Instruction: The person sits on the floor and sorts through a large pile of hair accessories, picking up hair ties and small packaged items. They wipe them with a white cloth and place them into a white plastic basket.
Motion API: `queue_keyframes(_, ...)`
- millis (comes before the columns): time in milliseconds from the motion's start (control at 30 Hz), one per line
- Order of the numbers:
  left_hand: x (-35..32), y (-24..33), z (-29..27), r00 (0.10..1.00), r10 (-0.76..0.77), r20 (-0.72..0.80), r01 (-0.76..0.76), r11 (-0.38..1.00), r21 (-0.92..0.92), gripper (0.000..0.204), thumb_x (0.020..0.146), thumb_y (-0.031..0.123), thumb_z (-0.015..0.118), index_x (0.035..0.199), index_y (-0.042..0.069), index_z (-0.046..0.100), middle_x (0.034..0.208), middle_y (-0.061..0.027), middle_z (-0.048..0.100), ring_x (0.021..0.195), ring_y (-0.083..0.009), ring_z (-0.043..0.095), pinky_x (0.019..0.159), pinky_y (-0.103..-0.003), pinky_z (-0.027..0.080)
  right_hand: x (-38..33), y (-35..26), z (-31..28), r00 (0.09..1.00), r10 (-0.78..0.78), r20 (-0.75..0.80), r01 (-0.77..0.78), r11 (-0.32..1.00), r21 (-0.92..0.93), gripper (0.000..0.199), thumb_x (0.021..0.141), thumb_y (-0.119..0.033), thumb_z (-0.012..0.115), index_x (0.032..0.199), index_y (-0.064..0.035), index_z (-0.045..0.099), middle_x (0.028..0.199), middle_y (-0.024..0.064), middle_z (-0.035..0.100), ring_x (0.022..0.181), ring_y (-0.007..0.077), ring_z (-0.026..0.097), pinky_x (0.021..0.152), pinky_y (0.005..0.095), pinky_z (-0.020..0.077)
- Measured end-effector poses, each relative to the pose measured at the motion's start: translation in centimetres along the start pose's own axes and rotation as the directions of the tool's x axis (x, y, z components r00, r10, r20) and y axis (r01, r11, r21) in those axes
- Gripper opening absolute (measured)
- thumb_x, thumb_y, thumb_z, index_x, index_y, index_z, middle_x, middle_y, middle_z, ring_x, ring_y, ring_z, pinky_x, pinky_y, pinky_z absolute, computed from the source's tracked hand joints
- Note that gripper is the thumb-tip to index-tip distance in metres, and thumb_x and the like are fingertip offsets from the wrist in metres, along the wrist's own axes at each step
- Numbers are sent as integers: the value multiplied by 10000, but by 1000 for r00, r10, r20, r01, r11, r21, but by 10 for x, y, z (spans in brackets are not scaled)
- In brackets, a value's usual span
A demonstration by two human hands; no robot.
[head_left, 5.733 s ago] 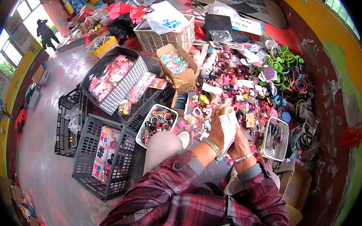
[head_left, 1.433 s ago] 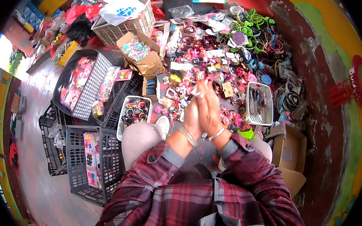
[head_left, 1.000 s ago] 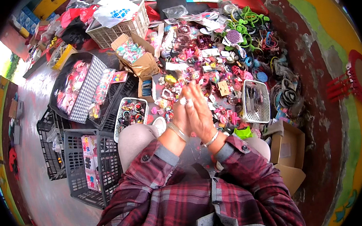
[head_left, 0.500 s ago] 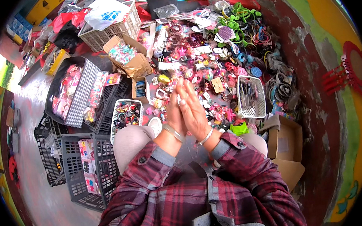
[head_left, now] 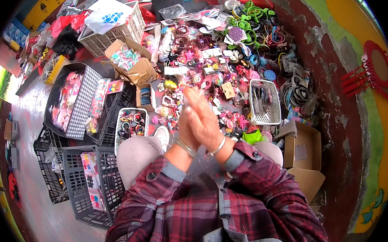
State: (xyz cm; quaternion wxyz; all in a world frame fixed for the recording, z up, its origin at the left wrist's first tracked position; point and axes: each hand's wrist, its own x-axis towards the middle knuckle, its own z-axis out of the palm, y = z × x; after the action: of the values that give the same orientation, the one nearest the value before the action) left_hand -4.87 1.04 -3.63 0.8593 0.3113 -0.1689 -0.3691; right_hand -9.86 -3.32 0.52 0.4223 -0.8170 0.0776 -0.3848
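Observation:
My left hand (head_left: 185, 129) and my right hand (head_left: 204, 120) are pressed palm to palm in front of me, fingers stretched out and pointing away. The right hand partly covers the left. Nothing shows between them, though the palms themselves are hidden. Each wrist wears a bangle. Beyond the fingertips spreads a heap of small hair accessories (head_left: 189, 56), mostly pink and red. A white basket of hair ties (head_left: 122, 137) stands left of the hands. To the right is another white basket (head_left: 270, 119) holding thin dark items.
Black plastic crates (head_left: 84, 162) and a houndstooth-patterned box (head_left: 82, 102) stand at the left. An open cardboard box (head_left: 137, 66) of wrapped items sits farther off, before a beige crate (head_left: 107, 40). An empty cardboard box (head_left: 306, 149) lies by the right wall. Green headbands (head_left: 254, 15) lie far right.
My hands stay together but have rubbed against each other, the right shifting across the left. The view has moved slightly, so surrounding things sit a little farther left.

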Motion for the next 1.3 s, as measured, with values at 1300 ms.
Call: queue_keyframes(1300,6,10,4,957,-289,-2,274,911,-308,450,927,408,323,1198,72,448,1146,-73,508,1073,-189,476,945,-340,370,-10,-3,-3,995,-34,98,48,989,-141,397,828,-174,491,1207,-61,462,1257,208,410,1200,395,352,992,462,277)
